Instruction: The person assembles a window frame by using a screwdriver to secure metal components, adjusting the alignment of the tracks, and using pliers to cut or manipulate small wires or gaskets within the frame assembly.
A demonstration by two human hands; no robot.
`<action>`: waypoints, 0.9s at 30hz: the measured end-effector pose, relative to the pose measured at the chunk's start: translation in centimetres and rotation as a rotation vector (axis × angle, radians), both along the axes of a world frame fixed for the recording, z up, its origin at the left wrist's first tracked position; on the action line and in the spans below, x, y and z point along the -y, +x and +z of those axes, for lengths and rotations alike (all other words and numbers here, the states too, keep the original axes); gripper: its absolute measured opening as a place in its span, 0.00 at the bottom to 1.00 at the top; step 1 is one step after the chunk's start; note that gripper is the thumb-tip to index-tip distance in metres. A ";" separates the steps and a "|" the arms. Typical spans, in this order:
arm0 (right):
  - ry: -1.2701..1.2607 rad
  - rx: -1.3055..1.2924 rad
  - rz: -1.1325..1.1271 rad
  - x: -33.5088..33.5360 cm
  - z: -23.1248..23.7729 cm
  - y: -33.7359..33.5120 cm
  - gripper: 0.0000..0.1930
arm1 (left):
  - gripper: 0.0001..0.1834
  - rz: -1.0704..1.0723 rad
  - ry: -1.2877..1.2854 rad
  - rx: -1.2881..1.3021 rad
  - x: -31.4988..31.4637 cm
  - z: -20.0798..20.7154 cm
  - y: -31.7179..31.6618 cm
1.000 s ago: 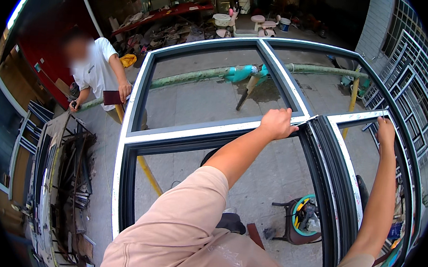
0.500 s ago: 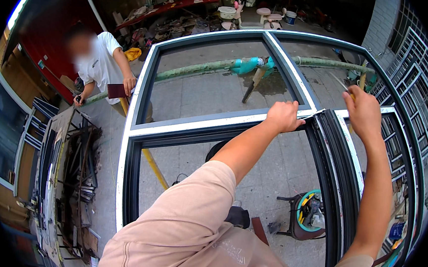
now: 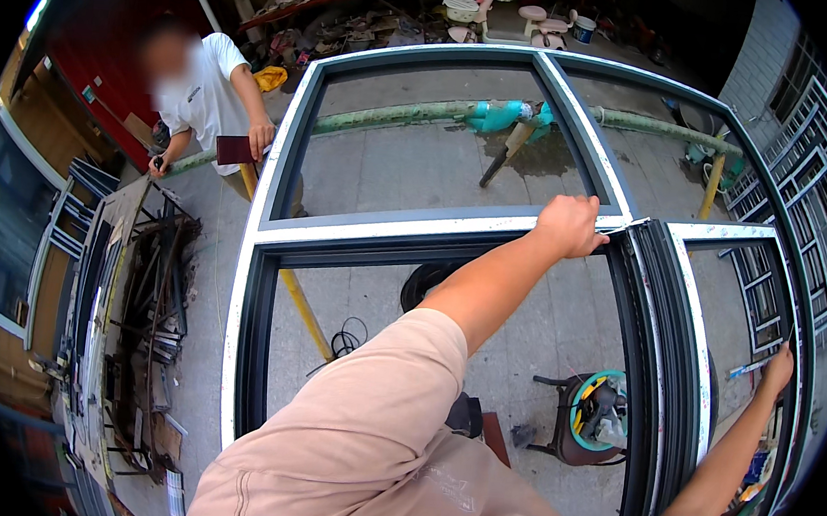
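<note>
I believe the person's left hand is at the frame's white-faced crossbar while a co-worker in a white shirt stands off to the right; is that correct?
Not quite: the head view shows the co-worker in a white shirt standing off to the left; the person's left hand is indeed at the frame's white-faced crossbar.

Over the head feed I have my left arm nearly straight, reaching forward and slanting right across the white-edged frame (image 3: 387, 227). My left hand (image 3: 570, 226) is at the frame's middle crossbar, knuckles up, fingers curled; whether they grip, I can't make out. My right arm extends toward the frame's right side, where my right hand (image 3: 778, 370), lower than the left, has its fingers drawn in, too small to read further.
</note>
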State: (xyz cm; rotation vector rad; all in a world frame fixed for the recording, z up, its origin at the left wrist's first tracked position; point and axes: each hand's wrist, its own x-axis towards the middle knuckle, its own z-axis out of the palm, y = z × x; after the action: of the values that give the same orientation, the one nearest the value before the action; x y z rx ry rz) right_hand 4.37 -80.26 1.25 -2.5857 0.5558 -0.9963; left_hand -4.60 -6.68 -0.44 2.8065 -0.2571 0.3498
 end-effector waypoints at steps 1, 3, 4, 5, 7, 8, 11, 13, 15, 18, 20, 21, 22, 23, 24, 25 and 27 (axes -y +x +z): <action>0.305 -0.030 -0.041 0.0 -1.1 0.1 0.29 | 0.38 0.005 0.009 0.006 -0.4 -0.1 -0.1; 0.924 -0.107 -0.126 -1.8 -3.9 0.5 0.27 | 0.38 0.039 0.044 -0.021 -1.3 -0.2 -0.5; 0.900 -0.063 -0.104 -0.8 -2.9 0.2 0.25 | 0.38 0.026 0.031 -0.018 -0.6 0.0 -0.2; 0.871 -0.016 -0.084 -0.1 -1.8 0.1 0.24 | 0.38 0.002 0.015 -0.008 0.1 0.3 0.1; 0.706 -0.009 0.050 -1.0 0.7 0.0 0.23 | 0.38 -0.017 0.003 -0.019 1.3 1.1 0.2; 0.585 -0.065 0.177 -5.1 0.5 0.7 0.23 | 0.38 -0.002 0.021 -0.042 0.7 1.1 -0.1; 0.126 -0.079 0.507 -19.4 2.9 0.2 0.23 | 0.37 0.027 0.050 -0.052 -0.6 0.5 -0.5; -0.122 -0.093 0.728 -30.6 8.1 -5.8 0.18 | 0.37 0.041 0.073 -0.063 -1.1 0.6 -0.8; -0.416 -0.076 0.737 -34.1 10.0 -8.8 0.15 | 0.37 0.026 0.061 -0.057 -0.3 1.1 -0.6; -0.438 -0.074 0.717 -36.8 11.0 -10.7 0.14 | 0.38 0.028 0.065 -0.068 -0.3 1.3 -0.8; -0.445 -0.090 0.697 -35.8 8.9 -10.2 0.14 | 0.38 0.033 0.068 -0.074 -0.5 1.5 -0.8; -0.459 -0.138 0.668 -34.9 7.8 -10.2 0.14 | 0.38 0.031 0.066 -0.073 -0.2 1.6 -0.7; -0.474 -0.191 0.634 -33.7 6.6 -10.1 0.14 | 0.38 0.025 0.061 -0.074 0.2 1.5 -0.6; -0.433 -0.281 0.613 -32.5 5.2 -9.6 0.14 | 0.38 0.027 0.062 -0.047 0.4 1.5 -0.4; -0.384 -0.354 0.616 -32.1 4.6 -9.5 0.14 | 0.39 0.022 0.068 -0.027 0.4 1.4 -0.2; -0.333 -0.436 0.602 -31.5 4.3 -9.5 0.15 | 0.39 0.030 0.064 -0.023 0.4 1.4 -0.1; -0.217 -0.416 0.647 -29.7 2.6 -8.3 0.15 | 0.40 0.025 0.105 -0.009 0.6 1.5 -0.2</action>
State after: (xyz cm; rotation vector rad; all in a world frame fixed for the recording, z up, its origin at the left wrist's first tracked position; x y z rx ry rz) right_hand -3.93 -50.56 3.81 -2.8664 -0.3241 -0.3177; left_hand -4.82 -7.32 1.09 2.9159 -0.2453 0.3380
